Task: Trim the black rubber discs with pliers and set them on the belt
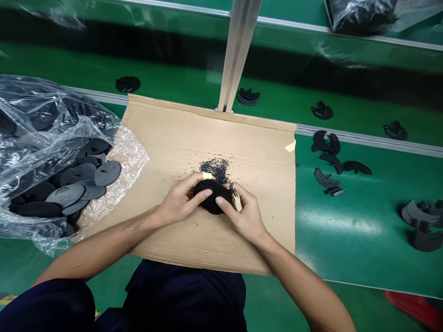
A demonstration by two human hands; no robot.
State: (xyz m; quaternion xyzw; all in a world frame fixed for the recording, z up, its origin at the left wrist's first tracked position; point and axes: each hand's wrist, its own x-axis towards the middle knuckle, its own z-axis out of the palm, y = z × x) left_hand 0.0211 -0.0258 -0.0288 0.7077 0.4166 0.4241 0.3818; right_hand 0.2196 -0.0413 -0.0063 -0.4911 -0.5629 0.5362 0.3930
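"Disc (212,199) first. Where did it sit?"

"Low over the cardboard sheet (242,138), pinched between both hands. The left hand (180,200) gripped its near edge, with a taped thumb (206,175) on top. The right hand (247,216) was closed on a small trimming tool (236,199), whose tip met the disc's right rim."

"What looked risky?"

"The tip sat just beside the left fingers — I'd judge a slip off the rim could nick them or gouge the disc's face. Only the thumb wore tape. A loose pinch could also let the disc turn under the tool."

"And around it?"

"A heap of black shavings (216,167) lay on the sheet just beyond the hands, where a sweep of the wrist might scatter it. To the left, a plastic bag (41,124) spilled loose discs (83,177) against the sheet's edge, near the left forearm — an elbow could drag them off. To the right, curved offcuts (328,161) lay on the green tabletop (346,221), well apart from the hands."

"Anything in the way farther out?"

"A metal post (238,50) rose at the sheet's far edge, in line with any reach straight ahead. Behind it the conveyor belt (173,78) held a few black pieces, and a second bag (360,14) sat at the far right."
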